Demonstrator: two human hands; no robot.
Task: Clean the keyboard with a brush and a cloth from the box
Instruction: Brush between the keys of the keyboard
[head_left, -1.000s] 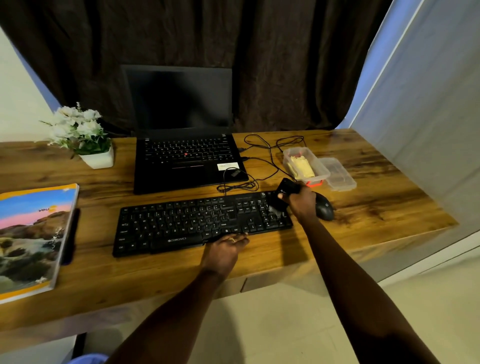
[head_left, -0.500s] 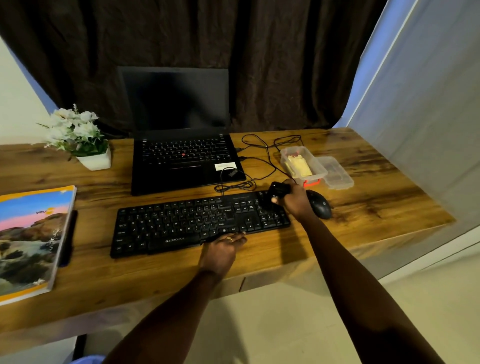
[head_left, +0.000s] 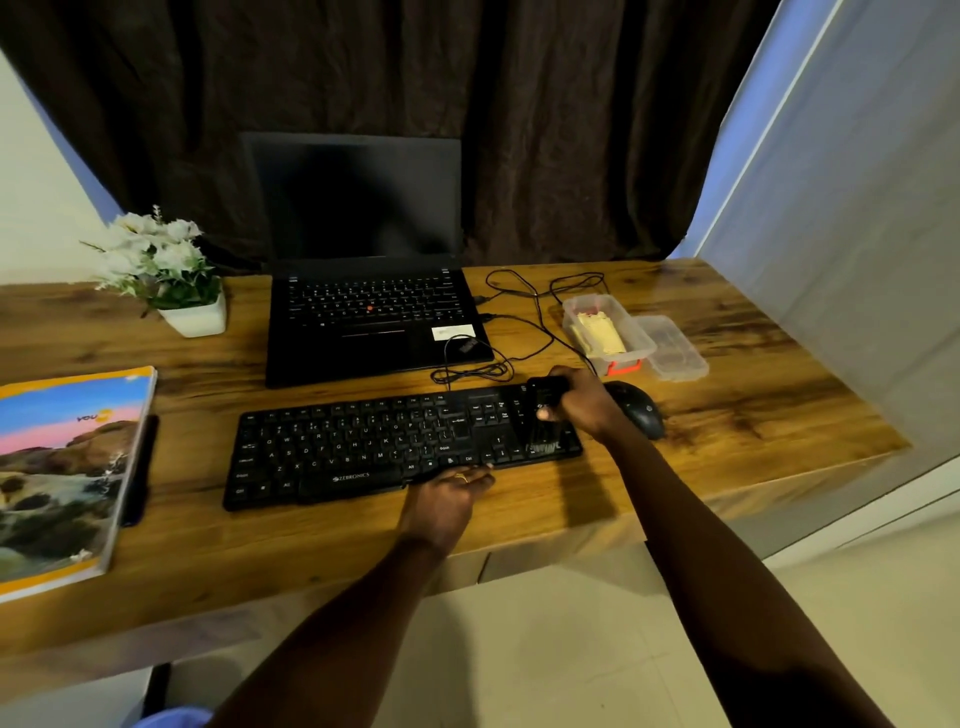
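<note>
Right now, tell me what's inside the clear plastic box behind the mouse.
The open box holds a folded yellow cloth, with something small and reddish at its far end, too blurred to identify. Whatever lies beneath the cloth is covered. The lid lies beside it.

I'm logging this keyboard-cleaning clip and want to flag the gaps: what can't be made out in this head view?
- Brush: black on the black keyboard, blurred; the right hand covers its handle.
- Box: yellow contents show, too small to tell whether they are the cloth.
- Left hand: fingertips hidden at the keyboard's front edge.
- Book: cut off by the left frame edge.
</note>
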